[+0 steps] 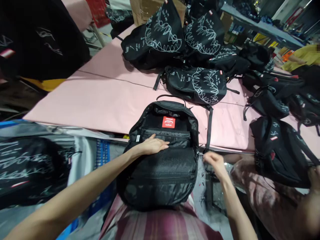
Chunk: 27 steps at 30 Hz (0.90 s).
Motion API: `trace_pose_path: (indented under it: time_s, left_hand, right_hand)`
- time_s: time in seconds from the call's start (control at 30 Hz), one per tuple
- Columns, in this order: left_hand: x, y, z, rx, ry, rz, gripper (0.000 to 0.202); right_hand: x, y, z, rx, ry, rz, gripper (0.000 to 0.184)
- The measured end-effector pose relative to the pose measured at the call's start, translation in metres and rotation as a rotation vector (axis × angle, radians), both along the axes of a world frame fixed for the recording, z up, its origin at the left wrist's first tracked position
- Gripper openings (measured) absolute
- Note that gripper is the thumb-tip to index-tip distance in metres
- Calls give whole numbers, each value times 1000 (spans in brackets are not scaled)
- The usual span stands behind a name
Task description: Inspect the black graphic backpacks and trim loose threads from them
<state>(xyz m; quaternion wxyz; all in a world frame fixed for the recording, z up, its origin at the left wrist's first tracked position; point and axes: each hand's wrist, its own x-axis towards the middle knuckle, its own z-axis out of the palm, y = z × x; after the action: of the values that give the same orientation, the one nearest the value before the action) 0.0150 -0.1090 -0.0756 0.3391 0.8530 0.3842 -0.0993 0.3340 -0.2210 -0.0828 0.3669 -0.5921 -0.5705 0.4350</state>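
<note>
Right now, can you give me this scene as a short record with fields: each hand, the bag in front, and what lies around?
left hand: flat on the open backpack, fingers at the inner zip pocket
right hand: at the bag's right edge, fingers curled; what it grips cannot be told
backpack: black, open, upright against the person, red label inside
table: pink top, more black bags with white shark-mouth print piled at the far side
other person: yellow sleeve at far right
</note>
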Motion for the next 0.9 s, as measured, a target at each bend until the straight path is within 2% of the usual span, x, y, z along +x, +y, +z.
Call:
trace_pose_path:
  time_s: [0.03,0.07,0.13,0.2,0.3,0.4,0.47,0.6,0.7,0.8,0.87,0.9]
  left_hand:
    - [0,1,4,-60,15,0,46]
    - [1,2,7,-101,26,5,46]
    - [3,4,13,-122,25,15,44]
    - [5,4,15,-123,32,22,44]
    - [4,2,12,-69,22,34,43]
    - [1,-1,6,8,-9,62,40]
    - [0,-2,3,33,-23,71,39]
    - [-1,-1,-1,36,-26,73,41]
    - [-1,-1,-4,24,-33,92,42]
    - [-1,3,-7,5,-54,126,43]
    - [-3,11,-2,-39,-82,133,42]
    - [-6,16,5,-61,-104,129,43]
  right_hand:
    - [10,24,-7,32,-79,-129,26]
    - [17,50,-15,31,-162,-193,27]
    - [21,98,-32,6,-384,-240,29]
    - [14,133,-48,10,-457,-253,28]
    - [1,159,-65,14,-447,-284,24]
    - [2,165,-74,-19,-386,-317,15]
    - [8,163,-76,-52,-307,-332,13]
    - [24,139,-70,-91,-52,-357,29]
    - [30,98,-62,-94,168,-365,36]
    - [31,53,-56,-149,502,-381,43]
    - [27,30,-54,-180,664,-406,48]
    - [25,21,-53,-182,695,-422,46]
